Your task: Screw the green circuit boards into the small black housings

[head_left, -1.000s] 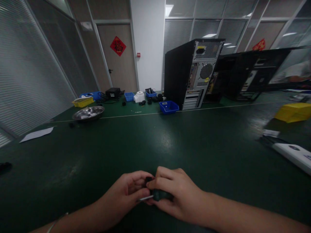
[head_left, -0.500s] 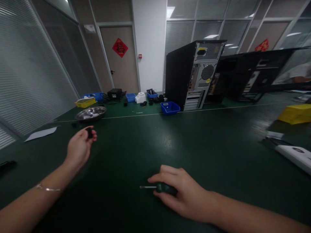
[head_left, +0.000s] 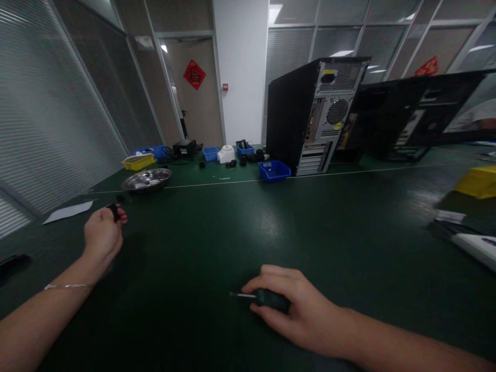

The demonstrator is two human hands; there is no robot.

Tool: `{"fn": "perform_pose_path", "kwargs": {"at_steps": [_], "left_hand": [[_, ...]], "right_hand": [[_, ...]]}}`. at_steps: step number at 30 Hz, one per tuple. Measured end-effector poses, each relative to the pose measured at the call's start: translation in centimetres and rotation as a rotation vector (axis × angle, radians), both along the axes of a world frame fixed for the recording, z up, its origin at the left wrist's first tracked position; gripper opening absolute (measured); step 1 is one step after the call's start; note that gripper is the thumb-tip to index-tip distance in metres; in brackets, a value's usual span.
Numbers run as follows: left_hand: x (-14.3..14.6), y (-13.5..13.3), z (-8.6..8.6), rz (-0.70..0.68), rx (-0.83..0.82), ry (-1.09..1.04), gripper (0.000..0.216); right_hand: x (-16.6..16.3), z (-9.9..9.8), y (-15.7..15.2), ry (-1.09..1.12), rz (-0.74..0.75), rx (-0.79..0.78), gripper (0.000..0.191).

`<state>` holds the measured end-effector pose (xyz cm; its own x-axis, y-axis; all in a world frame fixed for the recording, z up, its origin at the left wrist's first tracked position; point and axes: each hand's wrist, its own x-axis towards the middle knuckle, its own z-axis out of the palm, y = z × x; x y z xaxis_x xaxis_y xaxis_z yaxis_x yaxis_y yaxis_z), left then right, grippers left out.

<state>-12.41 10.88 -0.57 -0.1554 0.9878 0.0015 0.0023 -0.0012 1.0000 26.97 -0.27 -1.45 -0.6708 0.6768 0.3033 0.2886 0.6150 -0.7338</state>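
Note:
Held in the fingers of my left hand point(head_left: 104, 232) is a small black part point(head_left: 113, 212); its kind is too dark and small to make out. That hand is raised over the left side of the green table point(head_left: 194, 232), near the round metal dish point(head_left: 147, 181). My right hand point(head_left: 292, 305) lies low at the front of the table, closed around the dark green handle of a screwdriver point(head_left: 271, 299). The short metal shaft points left, apart from other things. My palm hides part of the handle.
A black computer tower point(head_left: 294, 119) stands at the back, with a blue tray point(head_left: 274, 171) beside it. A yellow tray point(head_left: 138, 162) and a white sheet of paper point(head_left: 67, 212) are at the left. At the right are a yellow box point(head_left: 478, 182) and a white device point(head_left: 476, 248).
My left hand has moved left with the small black part. The right hand keeps its grip on the screwdriver, almost in place. The door at the back has swung partly open.

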Motion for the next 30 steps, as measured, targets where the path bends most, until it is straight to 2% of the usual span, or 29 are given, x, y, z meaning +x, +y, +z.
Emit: {"fn": "perform_pose_path", "kwargs": {"at_steps": [2, 4, 7, 10, 12, 15, 18, 23, 27, 30], "left_hand": [[1.5, -0.3, -0.1, 0.124, 0.069, -0.022, 0.022], [3.9, -1.0, -0.1, 0.145, 0.075, -0.031, 0.021], [8.7, -3.3, -0.1, -0.09, -0.05, -0.008, 0.017], [12.7, -6.5, -0.1, -0.327, -0.14, 0.038, 0.026], [14.1, -8.5, -0.2, -0.574, -0.156, 0.16, 0.033], [14.6, -10.3, -0.5, -0.741, -0.133, 0.275, 0.031], [14.6, -10.7, -0.5, -0.773, -0.083, 0.342, 0.026], [14.6, -10.1, 0.0, -0.781, 0.085, 0.571, 0.022], [14.3, -9.8, -0.1, -0.726, 0.227, 0.673, 0.021], [14.0, -9.8, -0.3, -0.65, 0.264, 0.678, 0.022]], "right_hand": [[0.0, 0.0, 0.0, 0.003, -0.001, -0.005, 0.023], [0.0, 0.1, -0.1, 0.002, -0.006, -0.017, 0.024], [-0.2, 0.3, 0.0, 0.002, -0.052, -0.031, 0.023], [-0.2, 0.5, 0.1, 0.03, -0.1, -0.048, 0.025], [-0.2, 0.4, 0.2, 0.052, -0.112, -0.057, 0.031], [0.0, 0.0, 0.2, 0.056, -0.161, -0.065, 0.04], [0.0, -0.3, 0.2, 0.076, -0.174, -0.067, 0.04], [-0.1, -0.1, 0.4, 0.119, -0.103, -0.047, 0.035], [-0.2, 0.1, 0.6, 0.102, -0.076, -0.06, 0.033], [-0.1, 0.1, 0.6, 0.111, -0.08, -0.059, 0.033]]}}
